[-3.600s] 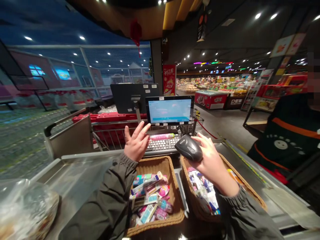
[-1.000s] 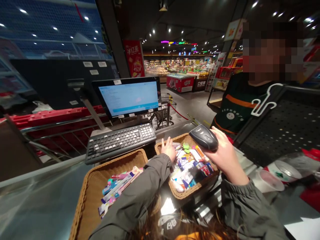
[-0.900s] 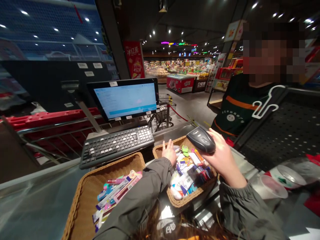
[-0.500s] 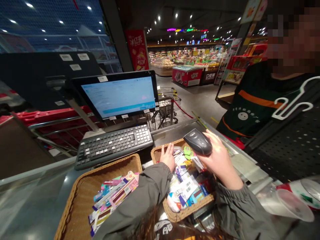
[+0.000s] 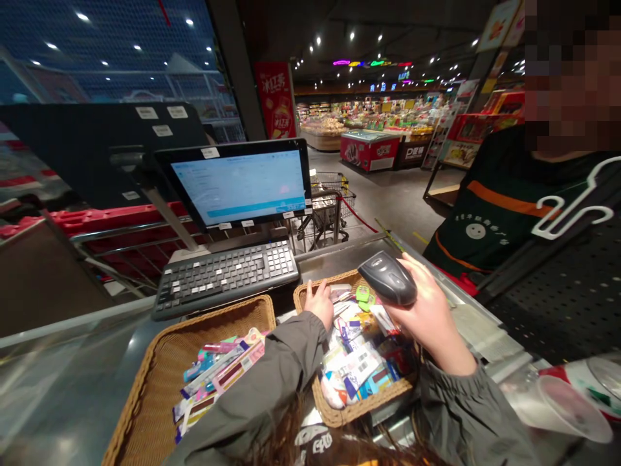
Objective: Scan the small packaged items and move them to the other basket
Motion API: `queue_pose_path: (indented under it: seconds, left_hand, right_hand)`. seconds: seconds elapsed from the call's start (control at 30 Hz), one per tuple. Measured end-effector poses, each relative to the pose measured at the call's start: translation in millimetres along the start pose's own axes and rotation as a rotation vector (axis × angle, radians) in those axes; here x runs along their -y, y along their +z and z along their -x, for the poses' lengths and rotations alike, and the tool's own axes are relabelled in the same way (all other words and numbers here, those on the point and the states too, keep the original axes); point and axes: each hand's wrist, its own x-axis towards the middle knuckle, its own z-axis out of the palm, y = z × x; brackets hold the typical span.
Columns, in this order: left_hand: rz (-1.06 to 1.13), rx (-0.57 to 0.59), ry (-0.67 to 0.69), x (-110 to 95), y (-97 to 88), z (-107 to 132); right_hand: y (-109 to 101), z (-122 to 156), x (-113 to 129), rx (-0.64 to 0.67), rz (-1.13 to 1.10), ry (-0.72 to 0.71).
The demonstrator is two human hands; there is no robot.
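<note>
My right hand [image 5: 424, 310] grips a black handheld barcode scanner [image 5: 388, 277] above the right wicker basket [image 5: 347, 414]. That basket is full of small packaged items [image 5: 356, 362]. My left hand [image 5: 320, 303] reaches into the basket's far end, its fingers curled down among the packets; what they hold, if anything, is hidden. The left wicker basket [image 5: 145, 382] holds several pink and blue toothbrush-like packs [image 5: 218, 369].
A keyboard [image 5: 226, 278] and a lit monitor [image 5: 240, 184] stand behind the baskets on the steel checkout counter [image 5: 58, 395]. A person in a dark top with an orange stripe [image 5: 499, 207] stands at the right. A clear plastic cup [image 5: 565, 408] lies at the lower right.
My left hand, open over the keyboard 3.6 s ago, has dropped into the right basket and shifted slightly nearer. The right hand keeps the scanner. The view has turned right.
</note>
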Motion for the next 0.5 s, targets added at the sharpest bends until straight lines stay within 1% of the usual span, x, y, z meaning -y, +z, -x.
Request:
queue_pose_path:
  seconds: [0.1, 0.2, 0.37, 0.5]
  left_hand:
    - [-0.016, 0.030, -0.016, 13.7, -0.5, 12.1]
    - [-0.015, 0.085, -0.026, 20.3, 4.0, 16.8]
    - [0.070, 0.110, -0.109, 15.0, 11.9, 10.6]
    - [0.088, 0.138, -0.087, 13.4, 16.7, 10.6]
  right_hand:
    - [-0.7, 1.2, 1.5, -0.016, 0.005, -0.007]
    - [2.4, -0.4, 5.3, -0.001, -0.021, -0.012]
    - [4.5, -4.7, 11.8, 0.009, -0.050, -0.040]
    - [3.4, -5.1, 13.4, 0.009, -0.058, -0.046]
